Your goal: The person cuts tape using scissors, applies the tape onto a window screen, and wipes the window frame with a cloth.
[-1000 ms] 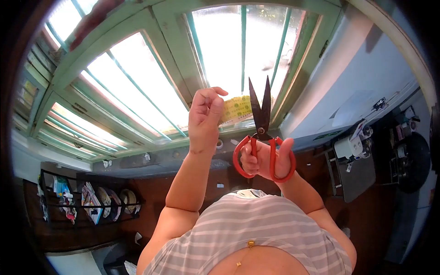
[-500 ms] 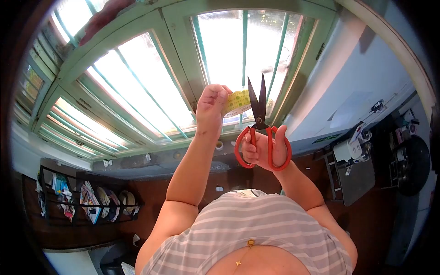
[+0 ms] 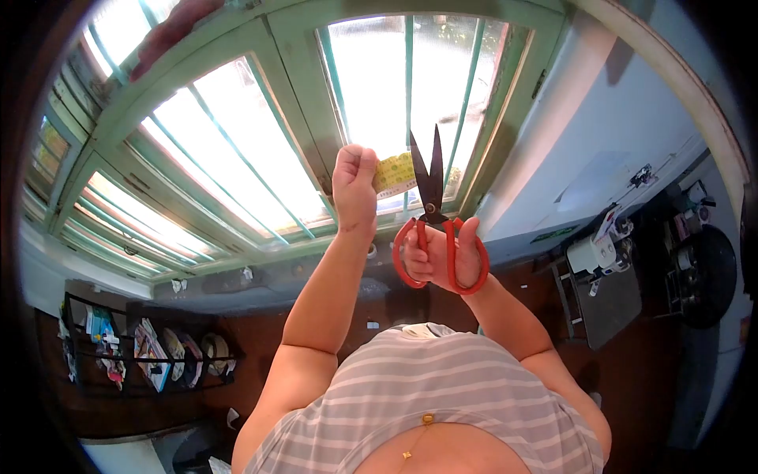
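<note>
1. Head view, forward and down: my bare hands are raised before a green window (image 3: pixel 296 87), beyond my striped shirt (image 3: pixel 395 379)
2. My left hand (image 3: pixel 354 188) is curled up, pinching the left end of a yellow-green strip (image 3: pixel 394 174), which sticks out between my two hands
3. My right hand (image 3: pixel 437 257) holds the scissors (image 3: pixel 432 209) with points up; its fingers and thumb are spread across the red handles (image 3: pixel 452 261), so the dark blades (image 3: pixel 423 178) stand apart
4. The strip's free end meets the left blade in this view; whether it touches, or passes behind, I cannot tell
5. To do this well, I judge the strip needs a firm pinch and a light stretch, as it looks thin enough to fold
6. My left fingertips belong well away from the blades, and the strip square to them, deep near the pivot rather than at the tips
</note>
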